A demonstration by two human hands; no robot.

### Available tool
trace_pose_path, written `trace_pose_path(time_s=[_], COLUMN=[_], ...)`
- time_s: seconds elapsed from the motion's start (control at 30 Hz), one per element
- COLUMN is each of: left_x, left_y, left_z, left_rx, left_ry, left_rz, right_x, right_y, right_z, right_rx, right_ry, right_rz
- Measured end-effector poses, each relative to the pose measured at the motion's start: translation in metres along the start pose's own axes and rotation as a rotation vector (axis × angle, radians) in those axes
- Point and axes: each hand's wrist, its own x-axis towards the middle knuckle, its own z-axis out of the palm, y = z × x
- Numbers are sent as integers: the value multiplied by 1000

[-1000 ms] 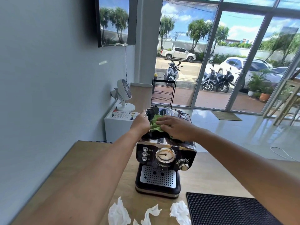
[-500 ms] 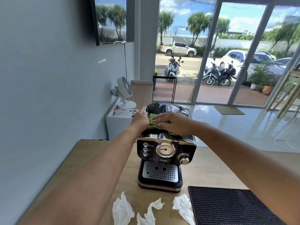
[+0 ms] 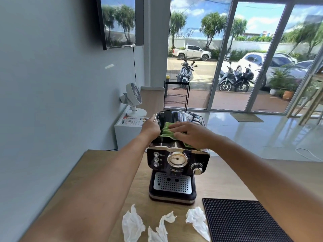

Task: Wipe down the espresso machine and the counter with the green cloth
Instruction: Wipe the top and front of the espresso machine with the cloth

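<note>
Head camera: a person leans over a black-and-chrome espresso machine [image 3: 176,165] standing on a wooden counter [image 3: 111,172]. The right hand [image 3: 190,135] lies flat on top of the machine, fingers straight and close together, pressing the green cloth [image 3: 167,131] against the top panel. The cloth is bunched toward the machine's left side, its folds showing past the fingertips. The left hand [image 3: 151,127] rests against the machine's upper left edge, thumb raised; its fingers are hidden behind the hand, so whether they grip cannot be told. In front of the machine, three crumpled white tissues [image 3: 132,224] lie on the counter. A black rubber mat [image 3: 244,222] lies to the machine's front right, just beside the nearest tissue. Behind the machine to its left, a small white fan [image 3: 133,98] stands on a white cabinet [image 3: 125,135].
</note>
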Motion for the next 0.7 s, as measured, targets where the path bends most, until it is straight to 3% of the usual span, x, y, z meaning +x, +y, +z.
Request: trace_pose_path(time_s=[0.17, 0.37, 0.47, 0.6, 0.7], left_x=[-1, -7, -9, -8, -10], left_y=[1, 5, 5, 6, 9], left_z=[-2, -5, -5, -4, -6], left_rx=[27, 33, 25, 33, 92], left_ry=[10, -7, -21, -6, -8], left_rz=[-7, -5, -9, -8, 4], right_x=[40, -19, -41, -24, -15], right_y=[-22, -44, -31, -43, -60], right_z=[12, 18, 14, 25, 42], right_rx=[-186, -175, -93, -185, -221], right_ry=[-53, 12, 73, 154, 255], right_rz=[181, 52, 90, 269, 222])
